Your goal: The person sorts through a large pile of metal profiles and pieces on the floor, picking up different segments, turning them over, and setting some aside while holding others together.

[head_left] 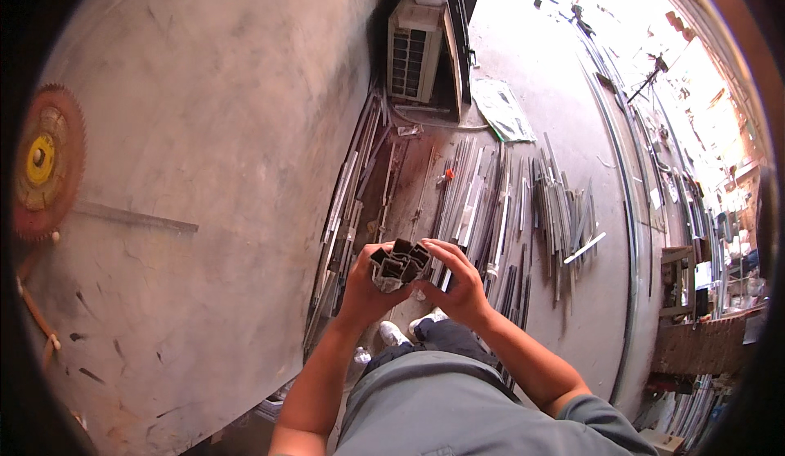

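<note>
Between my two hands stands a bundle of metal profiles [401, 261], seen end-on, with dark hollow ends pointing up toward me. My left hand [364, 288] wraps around the bundle's left side. On the opposite side my right hand [458, 284] curls its fingers over the far edge, its thumb close to the near side. The lower length of the bundle is hidden beneath the ends and my hands. Just below, my white shoes [394, 333] show on the floor.
Many long metal profiles [474, 203] lie on the floor ahead, with a shorter pile [564, 219] to their right. More lean along the left wall [229, 113], where a round saw blade [49, 162] hangs. An air-conditioner unit [413, 55] stands ahead; a wooden frame [677, 280] is at right.
</note>
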The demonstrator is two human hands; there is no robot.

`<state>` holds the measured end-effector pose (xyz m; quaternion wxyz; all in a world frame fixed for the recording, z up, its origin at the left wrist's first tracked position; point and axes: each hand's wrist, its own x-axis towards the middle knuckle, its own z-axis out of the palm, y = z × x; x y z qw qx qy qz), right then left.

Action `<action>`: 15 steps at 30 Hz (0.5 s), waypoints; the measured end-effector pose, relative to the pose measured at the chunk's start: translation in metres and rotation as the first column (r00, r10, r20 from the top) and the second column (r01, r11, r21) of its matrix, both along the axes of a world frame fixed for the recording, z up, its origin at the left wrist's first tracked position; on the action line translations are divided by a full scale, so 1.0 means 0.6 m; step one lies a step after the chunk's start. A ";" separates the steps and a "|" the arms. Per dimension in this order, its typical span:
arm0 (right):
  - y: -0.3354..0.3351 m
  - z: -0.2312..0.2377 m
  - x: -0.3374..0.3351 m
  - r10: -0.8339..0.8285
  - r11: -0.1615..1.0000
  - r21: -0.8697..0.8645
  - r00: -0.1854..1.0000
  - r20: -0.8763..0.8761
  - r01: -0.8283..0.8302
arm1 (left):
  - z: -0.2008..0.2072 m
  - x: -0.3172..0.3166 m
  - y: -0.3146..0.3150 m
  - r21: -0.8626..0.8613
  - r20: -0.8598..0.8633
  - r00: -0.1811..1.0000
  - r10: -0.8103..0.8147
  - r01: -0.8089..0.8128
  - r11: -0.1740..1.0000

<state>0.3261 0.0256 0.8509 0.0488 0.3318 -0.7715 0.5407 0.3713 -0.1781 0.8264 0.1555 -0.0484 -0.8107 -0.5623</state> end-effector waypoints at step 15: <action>0.034 -0.044 0.045 -0.187 0.979 0.091 0.982 0.010 0.185 | 0.005 -0.025 0.070 -0.036 -0.008 0.995 0.096 -0.096 0.995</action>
